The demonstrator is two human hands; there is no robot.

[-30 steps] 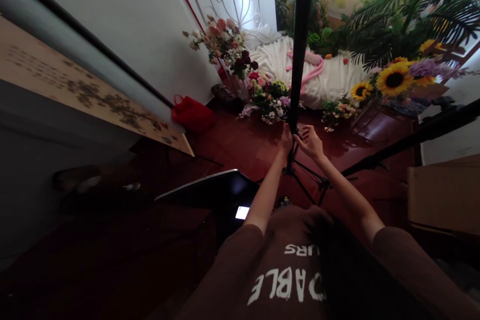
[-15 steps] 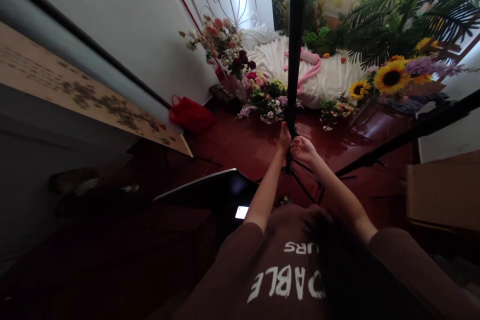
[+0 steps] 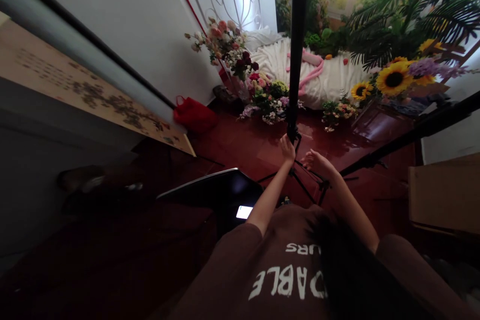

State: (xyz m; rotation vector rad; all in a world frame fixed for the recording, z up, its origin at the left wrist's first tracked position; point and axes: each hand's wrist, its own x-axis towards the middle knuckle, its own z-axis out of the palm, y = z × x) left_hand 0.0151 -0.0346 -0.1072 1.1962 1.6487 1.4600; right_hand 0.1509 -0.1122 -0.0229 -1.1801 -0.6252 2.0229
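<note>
A black tripod stand [image 3: 297, 50] rises upright in front of me, its thin legs spread on the floor. My left hand [image 3: 287, 149] is closed round the lower part of its pole, just below a joint with a small knob; some of its fingers are hidden. To the right of the pole, my right hand [image 3: 317, 162] is off the stand, with loosely bent fingers apart and nothing visible in them. It hovers above the tripod legs [image 3: 305, 187].
Another black stand [image 3: 397, 132] slants in from the right, near a cardboard box [image 3: 444, 195]. A dark flat panel [image 3: 213, 187] and a lit phone-like screen [image 3: 244, 212] are left of my arm. Ahead lie flowers [image 3: 275, 92], a white-draped bed [image 3: 341, 77] and a red bag [image 3: 195, 115].
My left hand has slid a little down the pole. My right hand has come away from the pole, moving right and down, and its fingers have loosened.
</note>
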